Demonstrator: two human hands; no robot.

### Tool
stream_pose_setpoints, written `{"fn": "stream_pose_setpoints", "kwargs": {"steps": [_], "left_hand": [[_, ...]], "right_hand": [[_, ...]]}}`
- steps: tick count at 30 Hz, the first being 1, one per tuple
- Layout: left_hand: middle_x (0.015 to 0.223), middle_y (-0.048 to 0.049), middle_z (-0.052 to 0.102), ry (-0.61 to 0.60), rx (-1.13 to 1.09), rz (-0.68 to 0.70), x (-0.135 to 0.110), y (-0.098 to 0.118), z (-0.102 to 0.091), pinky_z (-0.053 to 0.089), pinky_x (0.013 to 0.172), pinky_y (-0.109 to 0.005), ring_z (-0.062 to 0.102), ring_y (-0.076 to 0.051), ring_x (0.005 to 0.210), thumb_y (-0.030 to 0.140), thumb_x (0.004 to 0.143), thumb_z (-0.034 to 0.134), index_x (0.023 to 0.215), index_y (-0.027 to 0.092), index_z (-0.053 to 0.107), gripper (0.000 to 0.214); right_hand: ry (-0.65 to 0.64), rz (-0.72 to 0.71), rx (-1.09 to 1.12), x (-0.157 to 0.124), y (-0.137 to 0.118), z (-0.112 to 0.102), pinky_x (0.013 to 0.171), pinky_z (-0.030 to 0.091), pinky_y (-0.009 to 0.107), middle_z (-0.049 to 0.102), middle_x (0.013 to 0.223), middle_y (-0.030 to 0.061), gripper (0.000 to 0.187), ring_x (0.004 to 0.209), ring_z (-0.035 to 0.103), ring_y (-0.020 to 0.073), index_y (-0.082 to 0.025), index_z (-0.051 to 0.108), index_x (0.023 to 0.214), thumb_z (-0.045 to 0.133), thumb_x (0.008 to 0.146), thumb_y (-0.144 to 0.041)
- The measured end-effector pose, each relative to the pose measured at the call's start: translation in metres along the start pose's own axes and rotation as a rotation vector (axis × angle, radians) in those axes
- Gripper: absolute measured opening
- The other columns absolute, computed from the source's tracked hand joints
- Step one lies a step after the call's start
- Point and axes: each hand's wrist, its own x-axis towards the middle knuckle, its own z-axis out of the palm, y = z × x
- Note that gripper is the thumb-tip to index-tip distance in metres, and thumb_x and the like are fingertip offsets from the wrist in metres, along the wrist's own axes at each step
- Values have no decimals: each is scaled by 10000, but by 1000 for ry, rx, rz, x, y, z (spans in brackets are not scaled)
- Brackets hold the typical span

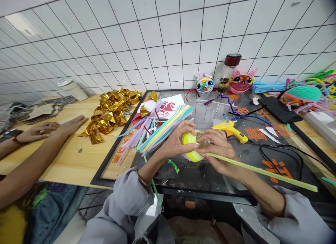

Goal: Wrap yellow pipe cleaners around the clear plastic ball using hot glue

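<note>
1. The yellow wrapped piece (pixel 189 138) sits just right of and below the frame's centre, above the dark part of the tabletop (pixel 191 179). The fingers of the left hand (pixel 176 140) curl round it, thumb pressing its face.
2. The fingers of the right hand (pixel 222 153) pinch the pale yellow strip (pixel 267 172) near the piece; its free end (long and unsupported) points to the lower right.
3. For even coils, best lay each turn snugly against the last under light tension, turning the piece with the left.
</note>
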Motion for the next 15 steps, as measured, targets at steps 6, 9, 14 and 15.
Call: {"fn": "stream_pose_setpoints", "kwargs": {"steps": [6,9,14,15], "left_hand": [[1178,-100,549,34,40,43,0,-2,0,439,1092,-486,561,-250,1200,516,831,729,967,202,592,368],[1171,-98,553,56,71,98,0,-5,1,454,1071,-472,569,-243,1187,536,836,720,997,203,610,386],[1206,-113,573,109,166,156,-3,-6,1,486,1024,-449,593,-242,1175,571,821,720,1014,203,630,425],[1209,-117,583,116,186,164,-3,-6,1,491,1016,-447,600,-243,1172,573,819,720,1012,202,633,427]], "right_hand": [[5,9,8,2,0,-1,972,413,486,693,1057,55,135,1128,602,242,-232,696,948,619,914,-127],[6,29,20,2,1,-1,965,418,483,692,1058,57,126,1125,607,244,-230,692,935,617,916,-131],[15,31,33,0,4,-1,956,422,477,688,1073,56,123,1122,607,242,-232,674,937,622,909,-123],[14,30,32,0,4,-1,957,420,475,688,1074,54,122,1124,607,242,-233,673,939,625,908,-124]]}}
